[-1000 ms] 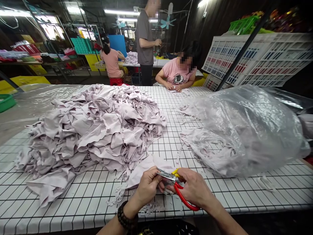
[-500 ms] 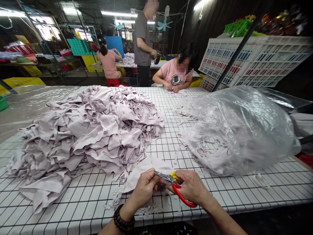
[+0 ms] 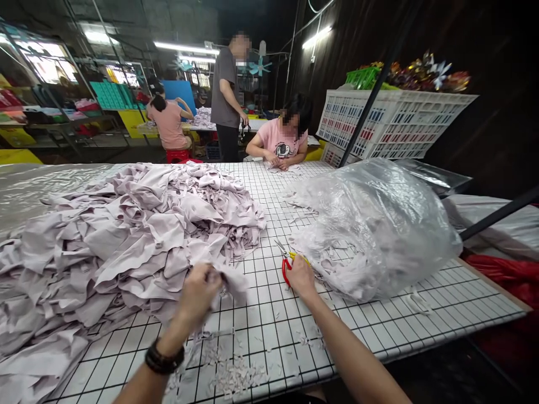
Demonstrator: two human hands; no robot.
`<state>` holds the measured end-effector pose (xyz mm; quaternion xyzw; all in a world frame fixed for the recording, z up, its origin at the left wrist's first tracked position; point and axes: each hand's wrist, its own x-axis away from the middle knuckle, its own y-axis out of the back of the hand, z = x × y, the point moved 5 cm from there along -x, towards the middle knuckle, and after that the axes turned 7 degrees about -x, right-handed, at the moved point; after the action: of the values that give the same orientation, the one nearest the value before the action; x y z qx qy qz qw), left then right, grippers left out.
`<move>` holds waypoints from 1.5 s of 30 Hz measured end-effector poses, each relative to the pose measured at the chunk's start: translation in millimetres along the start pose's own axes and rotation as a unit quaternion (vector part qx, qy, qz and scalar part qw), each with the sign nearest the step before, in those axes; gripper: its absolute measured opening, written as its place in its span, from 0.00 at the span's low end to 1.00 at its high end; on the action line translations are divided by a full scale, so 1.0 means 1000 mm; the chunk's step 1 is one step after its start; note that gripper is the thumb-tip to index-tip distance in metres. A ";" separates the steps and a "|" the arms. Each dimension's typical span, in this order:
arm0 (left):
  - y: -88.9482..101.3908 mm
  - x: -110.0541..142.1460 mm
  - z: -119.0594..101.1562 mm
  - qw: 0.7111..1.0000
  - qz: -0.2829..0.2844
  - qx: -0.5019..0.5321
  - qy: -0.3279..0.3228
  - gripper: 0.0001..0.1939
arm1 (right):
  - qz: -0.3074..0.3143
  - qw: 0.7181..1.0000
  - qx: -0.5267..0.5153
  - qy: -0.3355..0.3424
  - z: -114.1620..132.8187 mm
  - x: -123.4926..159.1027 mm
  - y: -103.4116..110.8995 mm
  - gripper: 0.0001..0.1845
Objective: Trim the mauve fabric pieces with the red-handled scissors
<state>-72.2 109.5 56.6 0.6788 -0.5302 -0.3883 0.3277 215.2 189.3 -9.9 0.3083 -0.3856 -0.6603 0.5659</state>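
Observation:
My left hand [image 3: 199, 294], smeared by motion, is closed on a pale lilac fabric piece [image 3: 236, 285] beside the near right edge of a big heap of similar fabric pieces [image 3: 147, 235]. A dark beaded bracelet [image 3: 165, 356] circles that wrist. In my right hand [image 3: 301, 275] is a pair of scissors [image 3: 285, 262] with red and yellow handles, its blades slightly apart and pointing away from me. The scissors are held over the table by a clear plastic bag [image 3: 404, 224] with pale fabric inside. Small fabric snippets [image 3: 238, 376] litter the near table.
A white grid-patterned cloth covers the table [image 3: 269, 314]. Across it a seated person [image 3: 283, 140] handles fabric; another person [image 3: 227, 95] stands behind. White plastic crates [image 3: 391, 120] rise at the right, with a dark pole [image 3: 370, 95] in front. Red material [image 3: 505, 275] lies beyond the right edge.
My hands have separated: the left moved left and forward with fabric, the right forward with the scissors. The blades came away from the left fingers. The view swung right.

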 end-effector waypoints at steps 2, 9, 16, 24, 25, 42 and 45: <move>0.059 -0.039 0.001 0.987 -0.134 -0.086 0.002 0.10 | -0.012 1.000 -0.007 -0.001 0.005 -0.008 -0.006 0.12; 0.108 -0.139 0.027 0.940 0.004 -0.340 0.023 0.20 | -0.020 0.997 -0.052 0.053 0.029 0.034 -0.026 0.08; 0.068 -0.089 -0.010 0.976 -0.046 -0.193 -0.093 0.19 | -0.057 0.997 -0.047 -0.011 0.000 0.010 -0.015 0.12; -0.080 -0.022 -0.031 0.781 0.408 0.442 0.166 0.16 | 0.014 0.983 -0.161 0.092 0.041 0.079 -0.010 0.09; -0.095 -0.012 -0.035 0.755 0.435 0.455 0.181 0.17 | 0.042 0.974 -0.184 0.122 0.052 0.097 -0.014 0.09; -0.137 0.072 -0.038 0.518 0.452 0.608 0.397 0.15 | 0.068 0.961 -0.255 0.083 0.001 0.086 -0.001 0.08; -0.145 0.081 -0.048 0.467 0.463 0.617 0.433 0.19 | 0.099 0.952 -0.270 0.105 0.002 0.069 -0.013 0.06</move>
<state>47.8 64.4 -58.9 0.4417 -0.6589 0.5916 0.1437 195.3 122.8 -18.0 0.1722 -0.1598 -0.6443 0.7278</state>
